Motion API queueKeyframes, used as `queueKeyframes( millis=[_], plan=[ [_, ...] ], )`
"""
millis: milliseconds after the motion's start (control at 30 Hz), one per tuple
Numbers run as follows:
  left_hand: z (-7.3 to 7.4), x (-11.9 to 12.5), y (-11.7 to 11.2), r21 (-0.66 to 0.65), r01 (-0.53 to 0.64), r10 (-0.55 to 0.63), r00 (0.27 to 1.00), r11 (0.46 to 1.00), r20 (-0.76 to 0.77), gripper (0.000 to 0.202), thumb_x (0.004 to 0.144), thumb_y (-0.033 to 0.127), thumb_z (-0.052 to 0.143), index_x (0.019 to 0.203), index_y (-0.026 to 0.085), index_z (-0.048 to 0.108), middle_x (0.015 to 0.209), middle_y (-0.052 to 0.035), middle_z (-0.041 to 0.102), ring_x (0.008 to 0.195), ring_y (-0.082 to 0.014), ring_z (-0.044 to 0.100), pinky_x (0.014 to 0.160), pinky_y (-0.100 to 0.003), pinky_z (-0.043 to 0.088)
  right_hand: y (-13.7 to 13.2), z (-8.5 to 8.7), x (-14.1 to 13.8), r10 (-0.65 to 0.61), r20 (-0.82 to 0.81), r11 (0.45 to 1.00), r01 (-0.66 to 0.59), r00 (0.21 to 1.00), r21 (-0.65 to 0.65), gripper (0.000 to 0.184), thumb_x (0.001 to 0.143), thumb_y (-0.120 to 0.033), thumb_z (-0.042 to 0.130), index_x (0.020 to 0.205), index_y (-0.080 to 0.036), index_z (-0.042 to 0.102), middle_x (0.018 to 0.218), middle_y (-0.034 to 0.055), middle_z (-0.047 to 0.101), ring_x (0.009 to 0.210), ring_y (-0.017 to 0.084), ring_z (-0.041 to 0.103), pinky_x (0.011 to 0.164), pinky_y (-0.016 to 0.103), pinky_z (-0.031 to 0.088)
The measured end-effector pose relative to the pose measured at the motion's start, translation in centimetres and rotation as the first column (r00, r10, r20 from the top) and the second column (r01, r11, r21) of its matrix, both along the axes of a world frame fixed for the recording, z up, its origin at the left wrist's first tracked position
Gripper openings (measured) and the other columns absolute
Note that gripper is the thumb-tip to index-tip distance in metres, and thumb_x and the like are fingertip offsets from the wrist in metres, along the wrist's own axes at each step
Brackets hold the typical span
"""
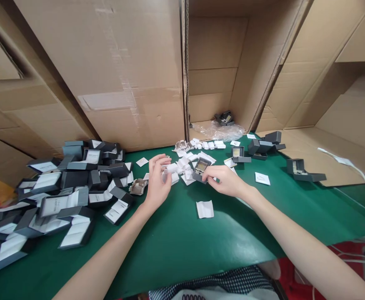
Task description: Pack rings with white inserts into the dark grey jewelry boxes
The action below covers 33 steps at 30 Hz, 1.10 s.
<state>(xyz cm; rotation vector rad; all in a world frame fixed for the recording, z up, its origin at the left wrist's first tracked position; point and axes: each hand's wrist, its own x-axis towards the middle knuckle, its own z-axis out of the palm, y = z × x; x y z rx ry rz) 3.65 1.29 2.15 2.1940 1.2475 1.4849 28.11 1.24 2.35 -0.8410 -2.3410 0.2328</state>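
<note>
Right grip: your right hand [222, 180] is clamped on one small dark box [198, 174], thumb and fingers pinching its near right corner
Left grip: your left hand [158, 177] has thumb and fingers apart, palm turned inward, beside the white paper pieces [178, 167]; you cannot tell whether anything small sits behind the fingers
Held box: one, just above the green table [176, 233], in front of you and between your hands
Box direction: its open face looks up towards you, showing a pale insert; its long axis slants from near left to far right
Dark boxes, right: one open box [238, 159] beyond your right hand, another [304, 175] farther right, and a small cluster [260, 146] between them, too overlapped to count surely
Dark boxes, left: one large heap [73, 180], many lids open on white linings, overlapping past an exact count and blurred towards the left edge
Loose slips: five lie singly, the nearest white slip [205, 209] on your side of the held box
Crumpled tray: one tan tray [138, 187] just left of your left hand
Open carton: one, with clear plastic film [221, 131] and dark items [224, 118] inside, hard to make out
Cut off: your patterned clothing [229, 281] at the bottom edge
</note>
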Motion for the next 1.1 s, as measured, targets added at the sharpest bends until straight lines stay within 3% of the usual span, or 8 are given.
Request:
queueKeyframes(
  millis=[233,367,467,567,733,867,1000,1100],
  plan=[
    [0.4,-0.7,0.3,0.035,-0.101,0.102,0.995,0.994,-0.025,0.033,0.078,0.006,0.045,0.107,0.021,0.051,0.121,-0.0101,0.042,0.111,-0.0209,0.051,0.086,-0.036,0.050,-0.1,0.2,-0.1,0.011,0.009,1.000,-0.011,1.000,0.015,0.025,0.077,-0.003,0.042,0.073,-0.019,0.061,0.076,0.0021,0.065,0.069,0.014,0.061,0.067,0.026,0.048],
    [0.2,-1.2,0.8,-0.004,-0.114,0.113,0.992,0.993,-0.052,0.032,0.077,0.006,0.046,0.105,0.020,0.054,0.118,-0.0091,0.046,0.107,-0.0203,0.053,0.089,-0.037,0.049,-0.2,0.5,-0.1,-0.129,-0.139,0.989,0.138,0.982,0.060,0.023,0.079,-0.005,0.043,0.071,-0.019,0.060,0.075,0.0026,0.064,0.068,0.014,0.060,0.064,0.026,0.048],
    [0.3,-1.4,0.8,0.027,-0.168,0.170,0.969,0.985,-0.181,0.027,0.078,0.007,0.046,0.098,0.020,0.058,0.113,-0.0080,0.052,0.112,-0.0238,0.049,0.096,-0.044,0.043,0.1,0.5,0.1,-0.258,-0.240,0.958,0.279,0.936,0.060,0.023,0.082,-0.006,0.043,0.074,-0.019,0.061,0.077,0.0032,0.064,0.071,0.015,0.062,0.067,0.027,0.050],
    [0.4,-1.1,0.2,0.101,-0.166,0.189,0.934,0.981,-0.304,0.024,0.082,0.008,0.045,0.094,0.021,0.061,0.115,-0.0073,0.054,0.114,-0.0252,0.046,0.098,-0.046,0.040,0.7,0.0,0.6,-0.293,-0.232,0.947,0.315,0.928,0.065,0.025,0.084,-0.008,0.042,0.083,-0.019,0.064,0.092,0.0059,0.067,0.085,0.018,0.064,0.077,0.031,0.052],
    [0.3,0.5,-1.3,0.070,0.123,-0.072,0.861,0.990,-0.503,0.026,0.086,0.010,0.043,0.101,0.023,0.061,0.116,-0.0078,0.056,0.112,-0.0247,0.046,0.093,-0.044,0.043,1.4,-0.6,1.3,-0.290,-0.063,0.953,0.294,0.955,0.071,0.025,0.084,-0.010,0.044,0.081,-0.018,0.067,0.124,0.0087,0.058,0.108,0.024,0.059,0.087,0.037,0.050],
    [0.3,1.3,-2.0,-0.036,0.285,-0.252,0.773,0.958,-0.583,0.027,0.089,0.013,0.042,0.106,0.023,0.059,0.117,-0.0095,0.056,0.111,-0.0248,0.048,0.091,-0.043,0.045,1.3,-0.2,1.7,-0.362,0.043,0.932,0.363,0.931,-0.008,0.020,0.084,-0.013,0.049,0.085,-0.020,0.068,0.101,0.0055,0.067,0.083,0.020,0.064,0.070,0.033,0.051],
    [0.2,1.4,-2.1,-0.088,0.329,-0.319,0.762,0.940,-0.563,0.027,0.090,0.014,0.041,0.105,0.024,0.060,0.115,-0.0095,0.057,0.111,-0.0247,0.049,0.091,-0.043,0.046,1.4,-0.7,1.7,-0.431,0.191,0.899,0.437,0.882,0.014,0.012,0.081,-0.019,0.059,0.088,-0.019,0.068,0.086,0.0061,0.067,0.079,0.021,0.062,0.060,0.028,0.046],
    [0.0,1.3,-2.0,-0.108,0.336,-0.338,0.765,0.936,-0.548,0.027,0.090,0.014,0.041,0.104,0.024,0.061,0.114,-0.0090,0.057,0.112,-0.0243,0.049,0.093,-0.044,0.045,1.5,-1.1,1.5,-0.431,0.233,0.900,0.433,0.871,0.045,0.011,0.080,-0.015,0.058,0.078,-0.019,0.068,0.075,0.0059,0.064,0.072,0.019,0.059,0.054,0.027,0.042]
  ],
)
